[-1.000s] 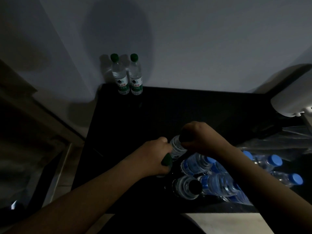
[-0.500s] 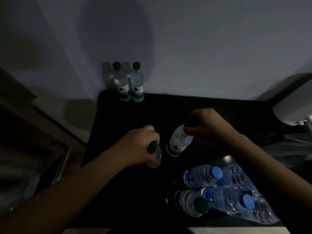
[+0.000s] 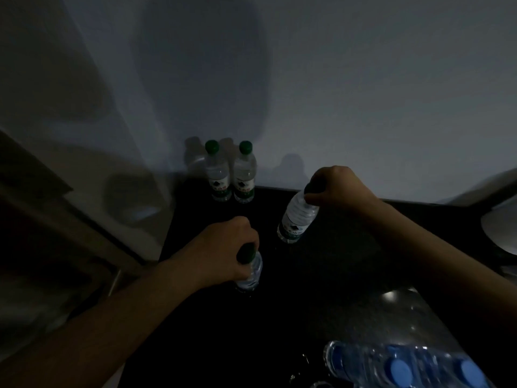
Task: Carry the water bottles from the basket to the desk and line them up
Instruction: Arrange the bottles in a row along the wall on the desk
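Nearest: blue-cap bottles [image 3: 405, 365] lying flat; basket not discernible. Next, left grip [image 3: 223, 247] clasps left bottle [image 3: 250, 275] at the cap, over the table [image 3: 349, 289]. Beyond, right grip [image 3: 335, 189] holds right bottle [image 3: 296, 219] by the neck, tilted. Risk: the tilted base lands crooked, topples, and knocks the row [image 3: 244, 177] at the wall.

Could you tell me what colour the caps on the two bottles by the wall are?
Both caps are green; head view.
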{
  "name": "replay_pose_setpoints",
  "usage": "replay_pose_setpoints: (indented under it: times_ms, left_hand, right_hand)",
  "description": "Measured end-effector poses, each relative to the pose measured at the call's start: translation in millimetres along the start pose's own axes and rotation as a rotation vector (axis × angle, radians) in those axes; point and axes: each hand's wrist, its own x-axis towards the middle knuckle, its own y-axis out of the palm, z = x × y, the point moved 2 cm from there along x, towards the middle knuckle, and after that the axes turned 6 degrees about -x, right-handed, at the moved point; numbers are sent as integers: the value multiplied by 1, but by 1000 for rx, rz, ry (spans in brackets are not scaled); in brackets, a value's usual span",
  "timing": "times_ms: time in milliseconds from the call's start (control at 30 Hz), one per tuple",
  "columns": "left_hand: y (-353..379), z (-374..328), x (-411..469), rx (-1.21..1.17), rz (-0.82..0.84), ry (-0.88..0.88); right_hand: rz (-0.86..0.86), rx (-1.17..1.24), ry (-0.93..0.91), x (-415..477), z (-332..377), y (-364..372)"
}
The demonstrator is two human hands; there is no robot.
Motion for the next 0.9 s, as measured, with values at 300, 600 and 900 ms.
replay_pose_setpoints:
  times_ms: [300,600,900]
  left_hand:
    - [-20,27,25,-13,17,-10]
    - [-31,42,44,-29,15,-28]
    - [-32,55,52,-31,-17,-34]
  right_hand:
    - [-12,-1,21,74,6,10]
    - [-20,-27,7,121,13,18]
    - [-8,-12,5,142,15,32]
